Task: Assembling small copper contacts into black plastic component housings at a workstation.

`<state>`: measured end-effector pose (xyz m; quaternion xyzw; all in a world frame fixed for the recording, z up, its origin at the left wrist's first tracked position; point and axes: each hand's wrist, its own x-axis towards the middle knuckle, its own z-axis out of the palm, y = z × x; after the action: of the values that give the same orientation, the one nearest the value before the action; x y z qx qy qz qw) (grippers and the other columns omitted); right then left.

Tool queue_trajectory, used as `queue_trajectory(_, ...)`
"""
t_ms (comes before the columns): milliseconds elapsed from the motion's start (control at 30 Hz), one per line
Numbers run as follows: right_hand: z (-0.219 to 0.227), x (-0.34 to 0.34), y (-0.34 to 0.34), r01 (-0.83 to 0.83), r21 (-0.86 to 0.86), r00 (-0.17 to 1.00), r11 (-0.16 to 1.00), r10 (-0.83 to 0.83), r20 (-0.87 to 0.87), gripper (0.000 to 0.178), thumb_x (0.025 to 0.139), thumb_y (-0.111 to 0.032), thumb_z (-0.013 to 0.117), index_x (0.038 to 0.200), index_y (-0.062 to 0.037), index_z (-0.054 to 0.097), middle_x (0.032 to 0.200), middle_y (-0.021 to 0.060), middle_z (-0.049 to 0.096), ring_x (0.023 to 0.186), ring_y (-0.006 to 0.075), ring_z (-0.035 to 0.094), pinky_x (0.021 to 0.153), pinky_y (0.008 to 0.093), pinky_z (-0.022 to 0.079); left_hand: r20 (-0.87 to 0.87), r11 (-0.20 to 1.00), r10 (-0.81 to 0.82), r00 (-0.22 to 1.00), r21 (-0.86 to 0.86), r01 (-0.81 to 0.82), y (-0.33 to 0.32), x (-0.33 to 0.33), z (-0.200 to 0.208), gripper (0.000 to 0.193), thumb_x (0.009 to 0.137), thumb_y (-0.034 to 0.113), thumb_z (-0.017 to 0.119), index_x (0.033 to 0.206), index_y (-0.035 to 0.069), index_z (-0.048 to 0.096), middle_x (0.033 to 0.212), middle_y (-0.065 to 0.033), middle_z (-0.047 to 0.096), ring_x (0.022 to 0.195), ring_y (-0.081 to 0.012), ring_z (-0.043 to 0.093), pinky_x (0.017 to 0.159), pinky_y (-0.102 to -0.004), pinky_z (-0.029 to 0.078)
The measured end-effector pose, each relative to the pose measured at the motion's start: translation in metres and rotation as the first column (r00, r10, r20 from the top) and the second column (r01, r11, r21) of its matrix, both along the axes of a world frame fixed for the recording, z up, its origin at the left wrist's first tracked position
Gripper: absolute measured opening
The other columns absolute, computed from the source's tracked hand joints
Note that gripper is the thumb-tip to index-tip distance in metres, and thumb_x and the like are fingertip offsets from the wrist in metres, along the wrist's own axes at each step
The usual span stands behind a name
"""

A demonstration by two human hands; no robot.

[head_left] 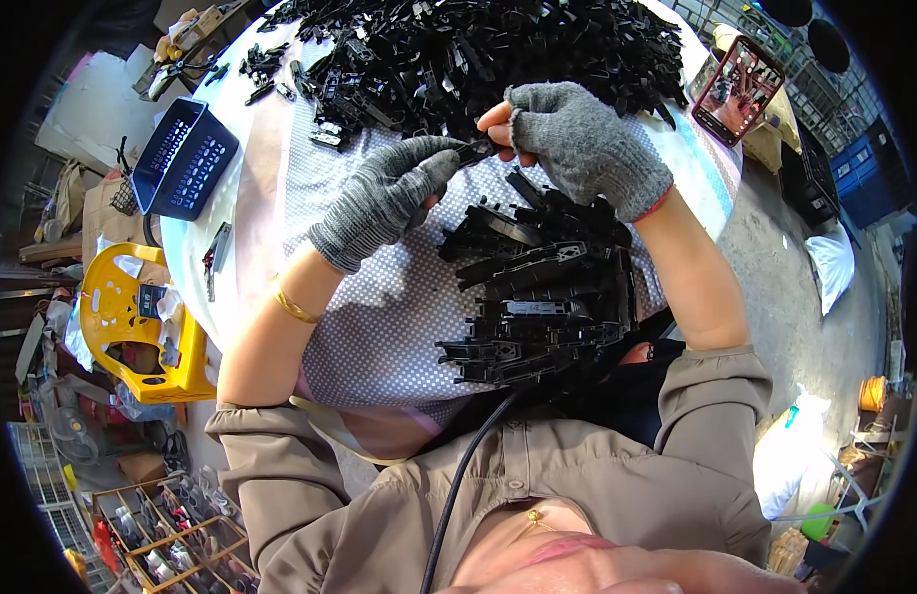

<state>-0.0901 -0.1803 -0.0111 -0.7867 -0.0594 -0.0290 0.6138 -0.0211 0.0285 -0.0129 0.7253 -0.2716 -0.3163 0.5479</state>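
Observation:
My left hand (387, 201), in a grey knit glove, pinches a small black plastic part (475, 152) from the left. At the part's right end, the bare fingertips of my right hand (582, 148) close on it; that glove is grey and fingerless. The part's finer shape is too small and dark to make out. Just beyond both hands spreads a large heap of black plastic parts (449, 64). Nearer to me, below my right hand, a pile of longer black parts (538, 307) lies roughly side by side on a dotted cloth (379, 337).
A dark blue basket (188, 158) stands at the table's left edge, with a small tool-like item (217, 259) nearer me. Beside the table is a yellow plastic chair (196, 346). A phone (738, 91) stands upright at the far right. White sacks (790, 450) lie on the right floor.

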Motion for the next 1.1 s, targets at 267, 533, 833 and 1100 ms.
queue_trajectory(267, 0.0, -0.007, 0.015, 0.176, 0.019, 0.984, 0.984, -0.176, 0.012, 0.014, 0.084, -0.012, 0.058, 0.091, -0.0012, 0.064, 0.076, 0.003, 0.062, 0.067, 0.0085, 0.056, 0.061, 0.0216, 0.048, 0.499, 0.999, 0.036, 0.866, 0.016, -0.052, -0.008, 0.0, -0.013, 0.025, 0.088, 0.022, 0.053, 0.101, 0.001, 0.059, 0.071, -0.0029, 0.058, 0.065, -0.0085, 0.05, 0.059, -0.0233, 0.043)
queue_trajectory(533, -0.002, -0.002, 0.014, 0.105, 0.159, 0.994, 0.982, -0.099, -0.046, 0.012, 0.082, -0.012, 0.06, 0.086, -0.0014, 0.064, 0.073, 0.004, 0.061, 0.064, 0.0085, 0.056, 0.061, 0.0221, 0.048, 0.333, 1.0, -0.015, 0.943, -0.012, 0.02, -0.007, 0.005, -0.011, 0.024, 0.088, 0.024, 0.052, 0.097, 0.003, 0.06, 0.07, 0.0011, 0.052, 0.064, -0.0063, 0.045, 0.057, -0.021, 0.039)
queue_trajectory(833, 0.013, -0.008, 0.015, -0.046, -0.013, 0.983, 0.999, 0.048, 0.179, 0.063, 0.086, -0.058, 0.036, 0.101, -0.0005, 0.058, 0.091, 0.0089, 0.062, 0.085, 0.0182, 0.06, 0.079, 0.0286, 0.048, 0.276, 0.986, -0.144, 0.95, -0.04, 0.161, -0.021, -0.026, 0.004, 0.026, 0.088, 0.025, 0.052, 0.096, 0.002, 0.06, 0.08, -0.0046, 0.062, 0.07, -0.0111, 0.054, 0.065, -0.024, 0.044)
queue_trajectory(1100, 0.001, -0.01, 0.035, -0.125, 0.487, 0.992, 0.865, 0.123, 0.037, 0.037, 0.088, -0.032, 0.051, 0.102, 0.0019, 0.055, 0.091, 0.0101, 0.062, 0.086, 0.0149, 0.061, 0.078, 0.0279, 0.05, 0.659, 0.974, -0.149, 0.737, -0.031, 0.225, -0.027, -0.036, 0.0, 0.019, 0.087, 0.016, 0.051, 0.095, -0.001, 0.058, 0.077, -0.0149, 0.06, 0.074, -0.0266, 0.059, 0.067, -0.0333, 0.046)
